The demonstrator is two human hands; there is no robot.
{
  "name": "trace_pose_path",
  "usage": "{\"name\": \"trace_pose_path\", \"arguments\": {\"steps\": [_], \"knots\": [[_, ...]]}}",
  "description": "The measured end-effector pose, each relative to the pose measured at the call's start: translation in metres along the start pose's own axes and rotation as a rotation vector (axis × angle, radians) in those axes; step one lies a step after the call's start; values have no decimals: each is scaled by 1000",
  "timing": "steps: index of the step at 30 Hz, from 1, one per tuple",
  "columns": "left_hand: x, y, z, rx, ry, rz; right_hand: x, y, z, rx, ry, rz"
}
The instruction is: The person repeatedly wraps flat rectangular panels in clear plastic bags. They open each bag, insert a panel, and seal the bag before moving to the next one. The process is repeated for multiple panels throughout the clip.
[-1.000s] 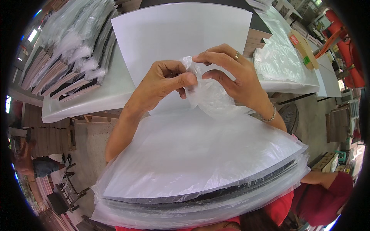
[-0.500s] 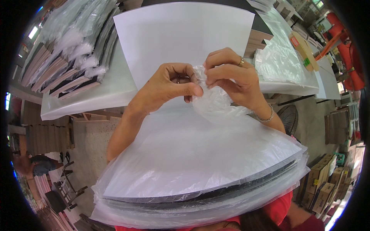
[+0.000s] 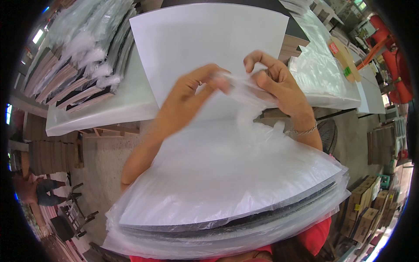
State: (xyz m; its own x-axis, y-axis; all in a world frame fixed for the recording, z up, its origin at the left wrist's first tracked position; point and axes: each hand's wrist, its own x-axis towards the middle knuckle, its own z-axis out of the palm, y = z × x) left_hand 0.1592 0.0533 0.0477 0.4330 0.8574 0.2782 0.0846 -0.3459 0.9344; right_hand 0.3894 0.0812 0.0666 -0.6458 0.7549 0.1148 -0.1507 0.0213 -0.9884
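Both my hands are raised over a stack of white sheets in clear plastic bags [image 3: 218,174] lying across my lap. A gathered piece of thin clear plastic [image 3: 246,89] stretches between them, blurred by motion. My left hand [image 3: 198,87] pinches one end between thumb and fingers. My right hand [image 3: 279,83] has its thumb and curled fingers closed on the other end, with the index finger bent and raised. Loose plastic hangs from the hands onto the top bag. Behind them a large white sheet [image 3: 205,39] lies on the table.
Many plastic-wrapped boards [image 3: 83,56] lie piled at the table's left. Dark-topped brown boards [image 3: 290,46] sit beneath the white sheet. Flat clear bags [image 3: 316,72] and a brown carton [image 3: 345,59] are at the right. Cardboard boxes [image 3: 364,209] stand on the floor, lower right.
My hands have moved apart, drawing the bunched plastic out between them. The right hand has turned and its index finger has lifted.
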Motion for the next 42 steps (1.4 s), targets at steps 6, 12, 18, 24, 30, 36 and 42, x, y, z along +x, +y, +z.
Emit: {"name": "trace_pose_path", "arguments": {"steps": [6, 12, 18, 24, 30, 36, 42], "knots": [[3, 35, 25, -949, 398, -417, -7, 11, -38, -23, -423, -30], [-12, -11, -2, -415, -679, -233, -10, 9, -24, 333, 174, 101], [-1, -19, -28, -1140, 197, -101, -21, 76, -48, 83, -640, 136], [-41, -159, -103, -1207, 272, -116, -41, 55, -59, 192, -474, 20], [-73, -139, -98, -1070, 138, 210, -28, 36, -51, 574, 232, -107], [-21, -111, -160, -1441, 433, 221, -47, 74, -71, 30, -659, 143], [-89, -204, -123, -1199, 356, -37, -52, 26, -63, 559, 248, -396]]}}
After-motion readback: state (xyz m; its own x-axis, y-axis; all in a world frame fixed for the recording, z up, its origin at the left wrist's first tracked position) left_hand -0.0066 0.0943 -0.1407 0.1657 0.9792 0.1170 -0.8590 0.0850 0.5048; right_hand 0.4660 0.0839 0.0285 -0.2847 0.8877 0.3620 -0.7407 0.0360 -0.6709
